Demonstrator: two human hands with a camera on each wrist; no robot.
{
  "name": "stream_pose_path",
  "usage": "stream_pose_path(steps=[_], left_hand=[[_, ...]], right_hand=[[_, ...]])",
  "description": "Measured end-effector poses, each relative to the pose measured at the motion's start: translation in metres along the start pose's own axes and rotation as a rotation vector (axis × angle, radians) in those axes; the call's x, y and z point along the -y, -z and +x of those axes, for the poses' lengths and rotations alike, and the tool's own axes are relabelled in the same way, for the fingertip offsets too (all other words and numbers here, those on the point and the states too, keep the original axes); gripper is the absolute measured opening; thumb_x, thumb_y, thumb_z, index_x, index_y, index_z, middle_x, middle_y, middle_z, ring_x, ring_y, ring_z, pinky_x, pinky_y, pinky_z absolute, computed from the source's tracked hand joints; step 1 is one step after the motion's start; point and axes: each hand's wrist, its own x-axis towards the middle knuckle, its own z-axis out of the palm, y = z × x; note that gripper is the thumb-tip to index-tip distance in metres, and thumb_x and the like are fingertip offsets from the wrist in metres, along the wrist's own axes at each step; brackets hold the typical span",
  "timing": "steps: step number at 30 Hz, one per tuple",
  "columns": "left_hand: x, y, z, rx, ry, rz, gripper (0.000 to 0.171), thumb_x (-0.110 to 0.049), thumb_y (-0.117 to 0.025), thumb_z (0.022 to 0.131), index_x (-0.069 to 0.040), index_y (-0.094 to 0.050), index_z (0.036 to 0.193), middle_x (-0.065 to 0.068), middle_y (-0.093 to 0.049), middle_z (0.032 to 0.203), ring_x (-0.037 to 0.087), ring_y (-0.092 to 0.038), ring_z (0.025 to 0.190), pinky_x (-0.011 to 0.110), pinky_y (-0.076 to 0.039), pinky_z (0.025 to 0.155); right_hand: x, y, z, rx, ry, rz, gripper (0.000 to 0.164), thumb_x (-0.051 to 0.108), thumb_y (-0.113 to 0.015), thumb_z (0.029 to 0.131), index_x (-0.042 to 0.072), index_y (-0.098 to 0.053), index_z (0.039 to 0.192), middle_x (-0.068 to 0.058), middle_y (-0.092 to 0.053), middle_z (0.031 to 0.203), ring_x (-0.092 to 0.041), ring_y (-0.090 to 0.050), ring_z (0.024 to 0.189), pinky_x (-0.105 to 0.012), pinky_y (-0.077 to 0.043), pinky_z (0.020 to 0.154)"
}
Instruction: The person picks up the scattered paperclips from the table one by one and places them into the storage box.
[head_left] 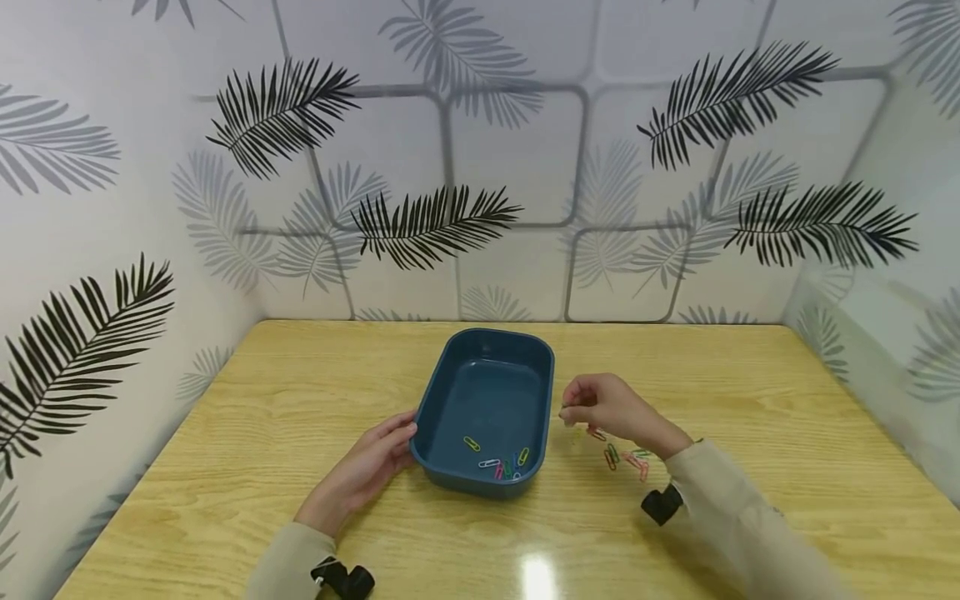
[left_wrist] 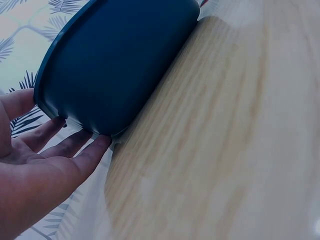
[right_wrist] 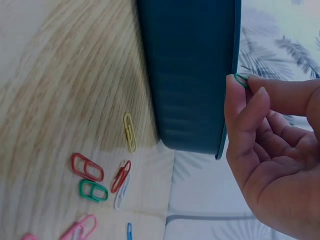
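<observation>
A dark blue plastic bin point(head_left: 480, 408) stands on the table, holding several paper clips, including a yellow clip point(head_left: 471, 443) and a white clip point(head_left: 489, 463). My left hand point(head_left: 367, 462) touches the bin's outer left side, fingers extended along its wall and rim in the left wrist view. Just off the bin's right rim, my right hand point(head_left: 615, 408) pinches a green paper clip point(right_wrist: 241, 80) between thumb and fingertips. Below it on the table lie loose clips: a yellow one point(right_wrist: 129, 133), red ones point(right_wrist: 87, 167), a green one point(right_wrist: 93, 191), a pink one point(right_wrist: 80, 227).
The wooden table point(head_left: 300, 367) runs back to a wall point(head_left: 517, 267) with leaf patterns, and patterned panels flank both sides. In the right wrist view, a blue clip point(right_wrist: 129, 231) lies beyond the other loose clips.
</observation>
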Motion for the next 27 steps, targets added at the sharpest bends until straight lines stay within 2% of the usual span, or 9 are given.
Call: stream_pose_path(steps=[6,9,12,13,15,18,27], left_hand=[[0.000,-0.001,0.000,-0.010,0.008,-0.005,0.055,-0.014,-0.043,0.104,0.012,-0.022,0.147,0.031,-0.033,0.146,0.021,-0.052,0.119,0.030,-0.043,0.097],[0.000,0.000,0.000,-0.007,0.006,-0.006,0.056,-0.015,-0.043,0.104,0.012,-0.021,0.148,0.031,-0.033,0.146,0.021,-0.052,0.120,0.031,-0.043,0.098],[-0.001,0.000,0.000,-0.006,0.002,-0.004,0.056,-0.015,-0.043,0.104,0.012,-0.021,0.148,0.031,-0.033,0.146,0.021,-0.052,0.120,0.032,-0.043,0.099],[0.000,0.000,0.000,-0.007,0.001,-0.005,0.056,-0.015,-0.044,0.104,0.012,-0.021,0.147,0.031,-0.033,0.146,0.021,-0.052,0.120,0.032,-0.043,0.099],[0.000,0.000,0.000,-0.007,0.001,-0.007,0.056,-0.015,-0.044,0.104,0.012,-0.022,0.147,0.031,-0.033,0.146,0.021,-0.052,0.120,0.032,-0.042,0.099],[0.001,0.000,0.000,-0.002,0.003,-0.011,0.056,-0.015,-0.044,0.104,0.012,-0.022,0.147,0.031,-0.033,0.146,0.022,-0.052,0.120,0.032,-0.042,0.099],[-0.001,0.000,0.000,-0.004,0.007,-0.001,0.056,-0.016,-0.044,0.104,0.012,-0.023,0.147,0.030,-0.034,0.145,0.022,-0.052,0.120,0.032,-0.043,0.099]], right_hand=[[0.018,-0.001,0.001,0.067,0.031,-0.069,0.006,0.001,-0.064,0.092,0.000,-0.060,0.088,-0.004,-0.064,0.075,-0.030,-0.055,0.065,-0.031,-0.044,0.049],[0.026,-0.002,0.003,0.110,0.068,-0.108,0.006,0.003,-0.065,0.091,0.002,-0.061,0.087,-0.003,-0.065,0.076,-0.030,-0.058,0.067,-0.039,-0.050,0.054],[0.034,-0.002,0.006,0.139,0.112,-0.162,0.005,0.003,-0.066,0.090,0.003,-0.062,0.088,-0.003,-0.066,0.078,-0.024,-0.061,0.069,-0.048,-0.053,0.061],[0.036,-0.003,0.008,0.149,0.127,-0.181,0.004,0.003,-0.066,0.090,0.003,-0.062,0.088,-0.002,-0.066,0.078,-0.021,-0.061,0.069,-0.047,-0.054,0.062],[0.042,-0.003,0.011,0.164,0.157,-0.217,0.004,0.002,-0.067,0.090,0.002,-0.063,0.089,-0.001,-0.066,0.079,-0.015,-0.061,0.068,-0.042,-0.054,0.061],[0.052,-0.003,0.016,0.189,0.184,-0.255,0.003,0.001,-0.067,0.089,0.001,-0.064,0.091,-0.001,-0.066,0.080,-0.013,-0.061,0.068,-0.033,-0.054,0.059],[0.075,-0.004,0.033,0.283,0.220,-0.353,0.005,0.000,-0.067,0.087,0.003,-0.066,0.092,0.001,-0.065,0.076,-0.022,-0.064,0.069,-0.025,-0.052,0.057]])
